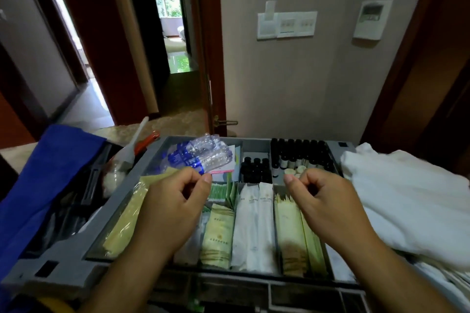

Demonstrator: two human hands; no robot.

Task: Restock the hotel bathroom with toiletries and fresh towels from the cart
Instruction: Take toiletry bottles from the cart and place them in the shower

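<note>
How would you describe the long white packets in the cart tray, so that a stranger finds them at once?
Find the grey divided tray between the blue cloth and the white towels. In its near row, the middle compartment holds two long white packets lying side by side. The neighbouring packets on both sides are pale green or yellowish; only these are white.

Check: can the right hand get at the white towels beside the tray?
Probably yes. The right hand hovers over the right side of the tray, fingers curled around nothing visible, and the white towels lie uncovered just beside it, nothing between.
</note>
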